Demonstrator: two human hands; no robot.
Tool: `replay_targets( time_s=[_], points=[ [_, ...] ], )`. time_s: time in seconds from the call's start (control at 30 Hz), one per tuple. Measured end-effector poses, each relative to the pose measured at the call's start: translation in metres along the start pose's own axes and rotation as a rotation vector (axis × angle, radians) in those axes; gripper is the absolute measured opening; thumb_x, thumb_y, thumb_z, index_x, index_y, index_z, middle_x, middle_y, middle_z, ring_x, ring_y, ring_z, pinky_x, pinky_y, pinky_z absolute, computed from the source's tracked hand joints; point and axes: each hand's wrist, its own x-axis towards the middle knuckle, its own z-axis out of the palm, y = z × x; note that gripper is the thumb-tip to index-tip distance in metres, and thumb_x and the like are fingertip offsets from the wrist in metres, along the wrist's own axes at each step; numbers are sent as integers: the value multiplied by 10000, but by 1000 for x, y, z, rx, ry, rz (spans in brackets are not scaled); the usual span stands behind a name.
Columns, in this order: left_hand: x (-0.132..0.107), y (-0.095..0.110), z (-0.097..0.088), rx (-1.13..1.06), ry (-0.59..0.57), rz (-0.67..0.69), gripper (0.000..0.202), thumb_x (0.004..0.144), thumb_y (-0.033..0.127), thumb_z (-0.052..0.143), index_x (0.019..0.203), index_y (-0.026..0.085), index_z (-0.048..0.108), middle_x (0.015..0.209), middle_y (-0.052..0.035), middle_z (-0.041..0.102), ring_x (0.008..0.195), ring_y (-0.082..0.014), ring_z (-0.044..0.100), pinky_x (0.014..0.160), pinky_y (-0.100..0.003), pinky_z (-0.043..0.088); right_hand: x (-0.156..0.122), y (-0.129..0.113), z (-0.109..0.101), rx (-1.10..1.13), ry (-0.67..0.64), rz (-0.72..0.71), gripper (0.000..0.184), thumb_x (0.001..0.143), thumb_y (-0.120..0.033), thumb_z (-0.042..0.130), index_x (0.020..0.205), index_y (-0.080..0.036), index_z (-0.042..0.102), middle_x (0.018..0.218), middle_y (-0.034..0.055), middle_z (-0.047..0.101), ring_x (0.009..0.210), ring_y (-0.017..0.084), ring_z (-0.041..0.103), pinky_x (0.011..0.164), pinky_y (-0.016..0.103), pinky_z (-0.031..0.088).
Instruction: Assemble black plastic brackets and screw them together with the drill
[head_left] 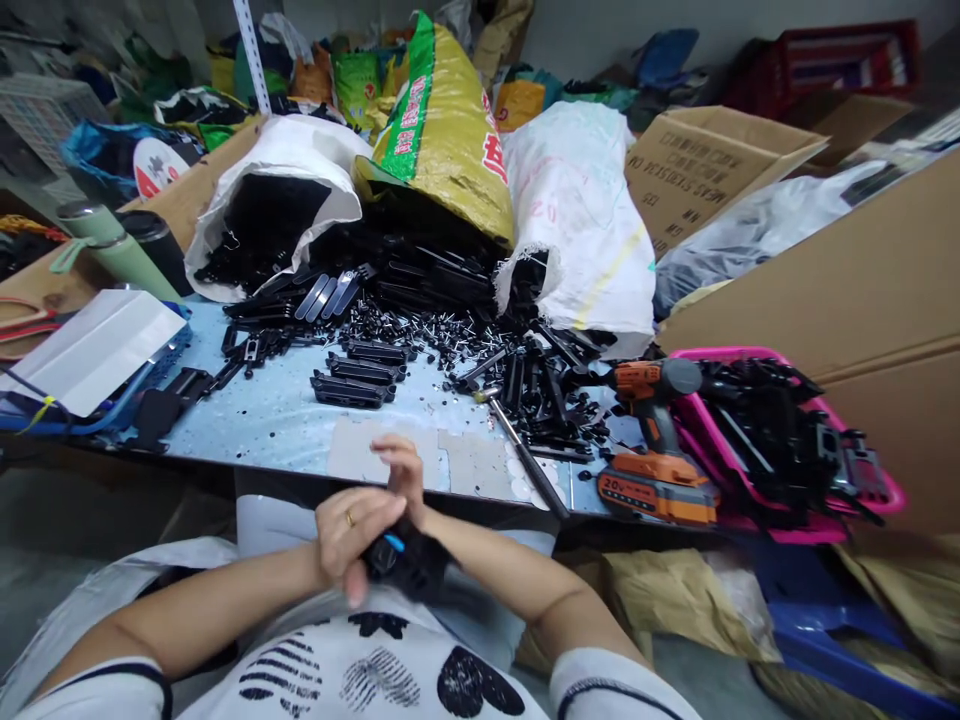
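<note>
In front of my shirt, my left hand (354,532), wearing a ring, is closed with fingers and thumb about a black object with a blue strip (394,548). This object lies against my right wrist; I cannot tell whether it is strapped on or only held there. My right hand (405,474) is raised just above the left one, fingers apart and slightly curled, with nothing visible in it. Both hands are at the front edge of the blue table (277,430). Beyond them lie several long black plastic parts (352,390) in a stack.
A hammer (525,450) and an orange cordless drill (652,450) lie right, beside a pink basket (694,430) of black parts. Small screws (427,335) are scattered behind. White (592,210) and yellow sacks (457,130) stand at the back. A green bottle (112,250) stands left.
</note>
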Motion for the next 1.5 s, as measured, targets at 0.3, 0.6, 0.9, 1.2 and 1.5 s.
replay_targets(
  time_s=[0.3,0.6,0.9,1.2,1.5],
  points=[
    [16,-123,10,509,-201,-84,416,855,504,500,1150,240,626,1124,-124,591,1066,-280,499,863,-417,360,206,132,-45,-772,-265,234,295,906,-289,402,1122,-128,524,1154,116,555,1111,224,423,957,340,318],
    [61,-173,-12,540,35,-466,492,899,442,443,1260,110,487,1178,-172,537,1112,-292,453,900,-418,346,271,168,-26,-731,-333,486,466,671,-253,698,1083,-121,525,1056,151,590,1017,254,519,857,359,383],
    [33,-293,-84,599,206,-1002,376,829,374,538,870,3,490,950,-200,513,1040,-364,456,822,-522,403,211,167,-119,464,-178,797,340,763,-448,585,923,-176,459,742,-8,519,491,30,344,386,135,181],
    [35,-238,-74,449,317,-782,366,864,335,426,1123,77,451,1118,-190,466,1063,-347,500,852,-487,430,181,147,-143,527,12,743,502,581,-410,737,938,-196,455,781,-34,504,483,26,357,394,157,142],
    [31,-98,21,251,-422,-344,372,959,352,293,1187,153,511,966,-108,576,844,-211,588,757,-331,460,103,71,-139,-765,-276,80,321,676,-256,656,936,-124,522,859,76,575,760,180,509,668,283,390]
  ],
)
